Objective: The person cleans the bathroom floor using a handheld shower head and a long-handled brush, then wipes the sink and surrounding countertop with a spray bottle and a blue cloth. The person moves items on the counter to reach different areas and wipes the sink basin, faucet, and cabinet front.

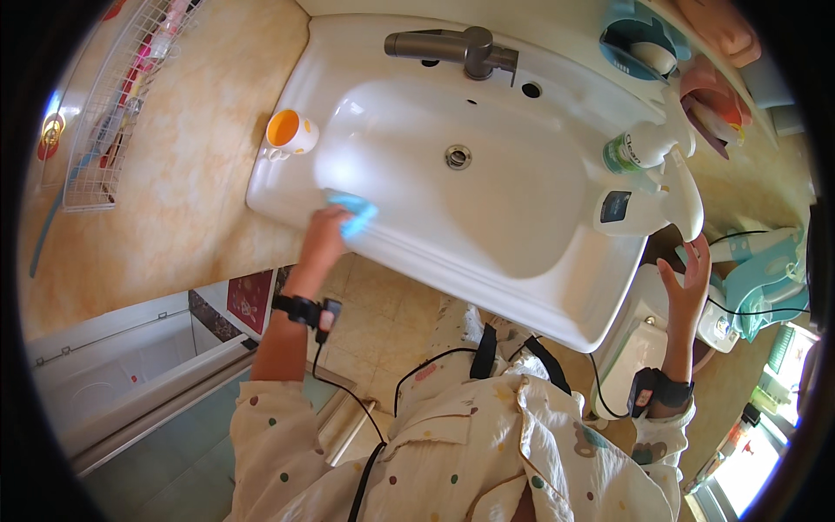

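Note:
My left hand (326,230) grips a light blue cloth (353,212) against the front left rim of the white washbasin (522,297). My right hand (689,267) is raised just right of the basin with fingers apart, close to the head of a white spray bottle (629,212). No object shows in its palm. Behind that bottle, a second white spray bottle with a green label (636,149) stands on the basin's right edge. A white mug with an orange inside (292,132) sits on the left rim. The grey faucet (479,53) is at the back, behind the drain (458,157).
A white wire basket (91,201) holding several small items hangs on the left wall. Blue and pink holders (639,42) line the back right. A toilet (636,352) stands to the right, near a teal plastic seat (770,274). Black cables run from both wrist straps.

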The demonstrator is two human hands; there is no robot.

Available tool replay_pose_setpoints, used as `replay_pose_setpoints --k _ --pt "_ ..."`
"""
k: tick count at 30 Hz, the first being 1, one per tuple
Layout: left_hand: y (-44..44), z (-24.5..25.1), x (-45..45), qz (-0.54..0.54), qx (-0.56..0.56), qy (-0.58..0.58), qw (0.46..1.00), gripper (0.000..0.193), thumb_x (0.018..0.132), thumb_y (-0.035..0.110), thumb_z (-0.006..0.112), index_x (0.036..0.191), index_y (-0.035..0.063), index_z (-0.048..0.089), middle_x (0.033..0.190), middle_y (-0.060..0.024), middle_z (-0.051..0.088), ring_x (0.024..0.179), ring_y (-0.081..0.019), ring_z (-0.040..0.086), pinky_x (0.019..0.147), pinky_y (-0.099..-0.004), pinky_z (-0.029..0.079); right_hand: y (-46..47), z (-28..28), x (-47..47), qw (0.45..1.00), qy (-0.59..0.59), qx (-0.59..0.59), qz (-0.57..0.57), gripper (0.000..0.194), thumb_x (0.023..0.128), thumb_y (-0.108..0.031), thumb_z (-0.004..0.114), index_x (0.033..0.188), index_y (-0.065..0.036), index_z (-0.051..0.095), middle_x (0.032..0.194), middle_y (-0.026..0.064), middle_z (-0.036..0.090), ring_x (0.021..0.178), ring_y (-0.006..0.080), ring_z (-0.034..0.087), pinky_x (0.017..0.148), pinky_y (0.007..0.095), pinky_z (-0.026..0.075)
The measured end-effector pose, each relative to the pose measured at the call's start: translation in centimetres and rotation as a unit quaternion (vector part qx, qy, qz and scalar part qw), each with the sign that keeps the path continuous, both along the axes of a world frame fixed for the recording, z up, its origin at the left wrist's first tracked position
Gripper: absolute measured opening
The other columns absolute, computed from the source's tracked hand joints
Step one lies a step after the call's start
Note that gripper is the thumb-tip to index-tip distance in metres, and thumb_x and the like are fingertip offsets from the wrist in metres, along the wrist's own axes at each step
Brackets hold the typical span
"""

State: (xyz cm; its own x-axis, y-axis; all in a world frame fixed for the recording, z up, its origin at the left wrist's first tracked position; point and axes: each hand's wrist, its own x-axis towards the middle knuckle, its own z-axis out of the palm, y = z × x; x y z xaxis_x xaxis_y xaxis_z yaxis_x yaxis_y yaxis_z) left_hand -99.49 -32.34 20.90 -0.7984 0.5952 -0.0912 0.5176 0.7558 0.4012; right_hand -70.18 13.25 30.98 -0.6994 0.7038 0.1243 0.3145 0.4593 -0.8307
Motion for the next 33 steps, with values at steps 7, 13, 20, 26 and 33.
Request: replay_pose_setpoints --k 7,13,20,26,33 --pt "-3.0 -1.3 1.7 0.282 0.174 0.189 0.924 0.036 0.071 -0.007 0.053 0.107 -0.0005 0.051 0.106 -0.0173 0.05 0.098 -0.0326 0.049 0.087 -0.0376 0.038 0.7 1.3 2.0 0.998 0.016 -0.048 -0.025 0.055 0.078 -0.01 0.063 0.125 0.0 0.036 0.128 0.0128 0.039 0.117 0.0249 0.041 0.096 0.0354 0.032" --pt "4.5 -3.7 12.4 0.35 0.292 0.135 0.88 0.036 0.074 0.005 0.055 0.108 -0.0003 0.045 0.108 -0.017 0.045 0.103 -0.0319 0.043 0.09 -0.0398 0.033 0.6 2.6 2.1 0.999 0.02 -0.016 0.031 0.051 0.084 -0.027 0.055 0.124 0.0 0.038 0.127 0.0122 0.042 0.117 0.0228 0.041 0.098 0.0345 0.029" --pt "9.4 -4.5 23.0 0.219 0.406 -0.062 0.885 0.04 0.076 0.009 0.06 0.11 0.0021 0.042 0.107 -0.011 0.044 0.101 -0.0215 0.043 0.088 -0.0341 0.035 -1.1 5.6 1.0 0.997 -0.008 0.032 0.076 0.044 0.084 -0.024 0.055 0.12 0.0 0.043 0.12 0.0127 0.049 0.113 0.0215 0.045 0.093 0.0309 0.032" --pt "4.2 -8.6 15.7 0.438 0.432 -0.018 0.788 0.041 0.077 0.004 0.057 0.114 -0.0027 0.042 0.112 -0.0131 0.047 0.106 -0.0236 0.045 0.091 -0.0339 0.034 -1.4 6.9 1.5 0.991 -0.031 0.092 0.088 0.042 0.086 -0.027 0.052 0.118 -0.001 0.045 0.117 0.0137 0.052 0.111 0.0222 0.047 0.097 0.0334 0.03" --pt "-0.3 -9.3 7.1 0.493 0.482 0.001 0.724 0.033 0.076 0.001 0.053 0.108 -0.002 0.047 0.103 -0.0145 0.051 0.097 -0.0265 0.049 0.086 -0.0351 0.036 -0.7 7.0 3.1 0.995 -0.034 0.076 0.06 0.043 0.086 -0.029 0.052 0.118 -0.001 0.045 0.114 0.0138 0.054 0.109 0.0208 0.049 0.096 0.0324 0.03"
